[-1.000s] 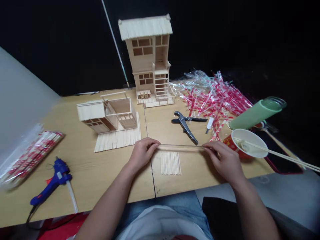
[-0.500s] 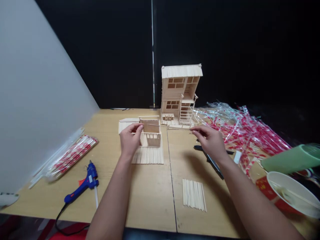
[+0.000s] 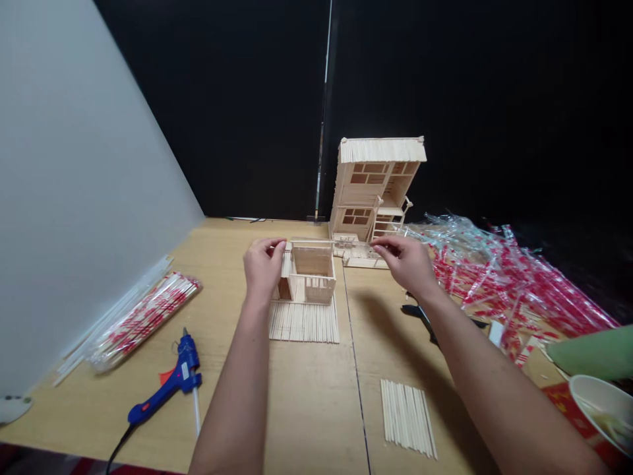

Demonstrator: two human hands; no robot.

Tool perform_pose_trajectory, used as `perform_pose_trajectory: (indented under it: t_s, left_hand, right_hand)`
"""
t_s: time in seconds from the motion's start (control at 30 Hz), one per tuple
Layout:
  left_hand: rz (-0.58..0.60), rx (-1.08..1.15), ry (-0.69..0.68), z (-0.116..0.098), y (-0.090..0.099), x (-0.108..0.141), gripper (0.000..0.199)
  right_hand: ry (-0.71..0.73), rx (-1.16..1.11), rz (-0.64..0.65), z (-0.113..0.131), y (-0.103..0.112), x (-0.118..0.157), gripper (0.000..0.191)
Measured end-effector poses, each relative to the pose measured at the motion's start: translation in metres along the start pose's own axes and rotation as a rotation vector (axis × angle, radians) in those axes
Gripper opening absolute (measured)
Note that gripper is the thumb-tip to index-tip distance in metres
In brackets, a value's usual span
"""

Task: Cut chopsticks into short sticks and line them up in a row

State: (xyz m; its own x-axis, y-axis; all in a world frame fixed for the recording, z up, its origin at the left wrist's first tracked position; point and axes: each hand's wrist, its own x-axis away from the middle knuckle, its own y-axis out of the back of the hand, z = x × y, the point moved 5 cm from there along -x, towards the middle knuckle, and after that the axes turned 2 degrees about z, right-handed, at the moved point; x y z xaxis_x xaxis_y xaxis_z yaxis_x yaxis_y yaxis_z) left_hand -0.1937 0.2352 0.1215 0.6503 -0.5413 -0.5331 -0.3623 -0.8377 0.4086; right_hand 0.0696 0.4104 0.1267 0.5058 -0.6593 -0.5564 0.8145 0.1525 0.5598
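Both hands are raised at the far part of the table, over a small house model of wooden sticks [image 3: 320, 290]. My left hand [image 3: 264, 267] is closed in a pinch at the model's upper left. To the right of the model, my right hand [image 3: 408, 264] pinches with thumb and forefinger. A thin pale stick [image 3: 353, 244] seems to span the gap between the two pinches, just above the model's top edge; its ends are hidden by the fingers. Behind the right hand stands a taller two-storey stick house [image 3: 380, 175].
A blue glue gun [image 3: 173, 379] and a bag of wrapped sticks [image 3: 146, 320] lie at left. A stick panel [image 3: 408, 419] lies front right. Further right are a black tool [image 3: 420, 316], crumpled red-and-clear wrappers [image 3: 524, 277], a green cylinder [image 3: 593, 349] and a paper bowl [image 3: 568, 409].
The view has shifted, so the scene sits further right and lower. My hands have come slightly closer together, the right one moving in toward the small model. Both remain pinched.
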Motion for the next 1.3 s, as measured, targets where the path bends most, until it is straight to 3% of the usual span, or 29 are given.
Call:
perform_pose_trajectory:
  t_s: [0.7, 1.1, 1.3]
  left_hand:
    - [0.031, -0.255, -0.013, -0.016, -0.004, 0.001, 0.012]
    - [0.032, -0.278, -0.012, -0.015, -0.004, 0.0, 0.017]
    - [0.033, -0.282, -0.008, -0.013, -0.005, -0.002, 0.016]
  right_hand:
    - [-0.004, 0.039, 0.037, 0.005, 0.001, -0.014, 0.019]
    - [-0.013, 0.06, 0.012, 0.006, 0.003, -0.016, 0.018]
    - [0.053, 0.103, 0.003, 0.014, 0.002, -0.013, 0.017]
